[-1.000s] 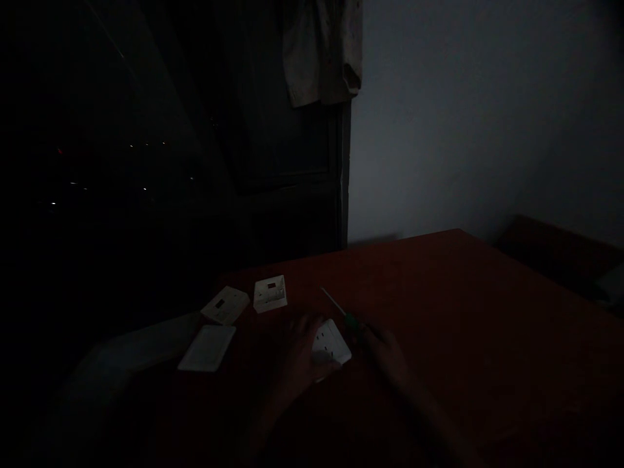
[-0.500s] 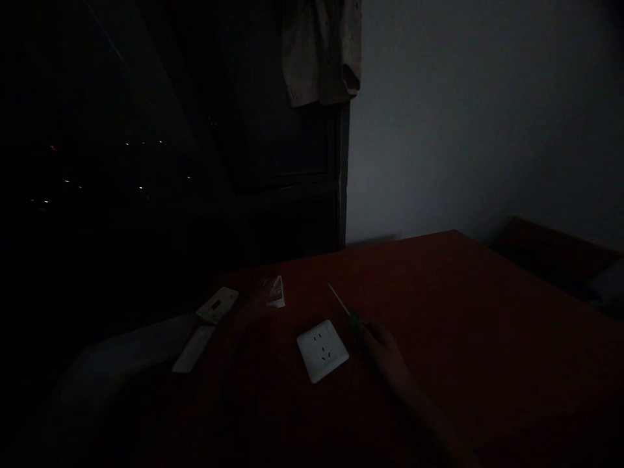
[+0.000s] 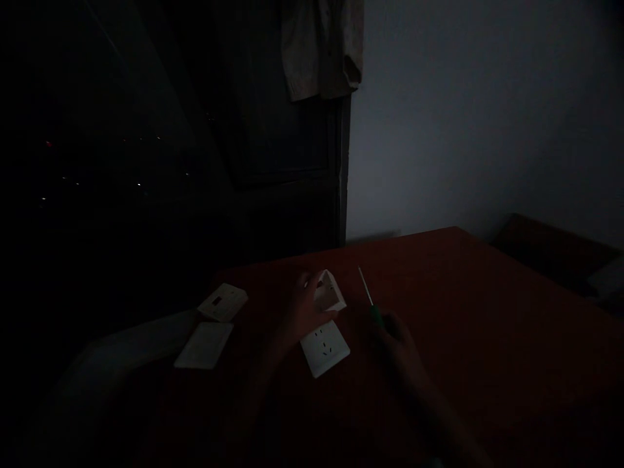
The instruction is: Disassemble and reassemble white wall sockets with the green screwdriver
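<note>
My left hand is closed around a white open-faced box, which looks like a socket back box, tilted so its hollow inside shows. Just below it, a white wall socket plate lies face up on the red table, its slots visible. To the right, my right hand grips the green handle of a screwdriver. Its thin metal shaft points up and away, with the tip clear of everything. The dim light hides the details of my fingers.
A second white box with a dark rectangular hole stands at the table's left, beside a blank white plate. The red table meets a pale wall. Cloth hangs by a dark window.
My left hand has moved right, bringing the white box from the left to just behind the socket plate. The right hand has shifted slightly right with the screwdriver.
</note>
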A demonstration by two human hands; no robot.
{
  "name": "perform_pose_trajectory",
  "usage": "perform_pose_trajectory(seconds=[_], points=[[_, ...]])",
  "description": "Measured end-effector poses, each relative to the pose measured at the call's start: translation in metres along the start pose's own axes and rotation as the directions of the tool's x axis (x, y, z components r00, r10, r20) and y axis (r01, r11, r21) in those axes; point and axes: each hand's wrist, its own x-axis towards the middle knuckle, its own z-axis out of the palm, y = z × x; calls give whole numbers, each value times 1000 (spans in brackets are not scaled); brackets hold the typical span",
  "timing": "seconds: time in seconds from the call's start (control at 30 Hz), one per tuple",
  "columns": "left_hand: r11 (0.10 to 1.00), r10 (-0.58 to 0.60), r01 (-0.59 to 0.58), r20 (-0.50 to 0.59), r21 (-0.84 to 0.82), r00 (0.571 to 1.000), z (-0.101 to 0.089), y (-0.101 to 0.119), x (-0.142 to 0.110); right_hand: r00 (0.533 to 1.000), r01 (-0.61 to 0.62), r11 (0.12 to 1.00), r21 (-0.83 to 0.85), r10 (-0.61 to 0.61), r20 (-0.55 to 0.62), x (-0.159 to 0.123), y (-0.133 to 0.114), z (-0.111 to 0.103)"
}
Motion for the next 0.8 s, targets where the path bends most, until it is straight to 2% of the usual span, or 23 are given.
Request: perform_pose_trajectory(seconds=[0.07, 0.13, 0.27, 0.47, 0.63, 0.8], points=[[997, 73, -73, -2, -8, 997, 14, 20, -5, 999, 17, 999, -31, -18, -29, -1, -2, -12], [996, 87, -88, 35, 28, 996, 30, 37, -9, 999, 20, 998, -60, -22, -34, -2, -5, -23], [987, 88, -96, 63, 126, 994, 55, 51, -15, 999, -2, 997, -81, -1, -38, -7, -10, -35], [975, 89, -105, 90, 197, 992, 69, 40, -23, 1000, -10, 979, -204, 11, 3, -9, -6, -35], [977, 78, -99, 113, 188, 991, 66, 25, -32, 1000, 4, 966, -258, 2, 26, -9, 1, -35], [993, 45, -63, 169, 105, 985, 58, 14, -40, 999, -19, 957, -288, 28, 27, -14, -1, -34]])
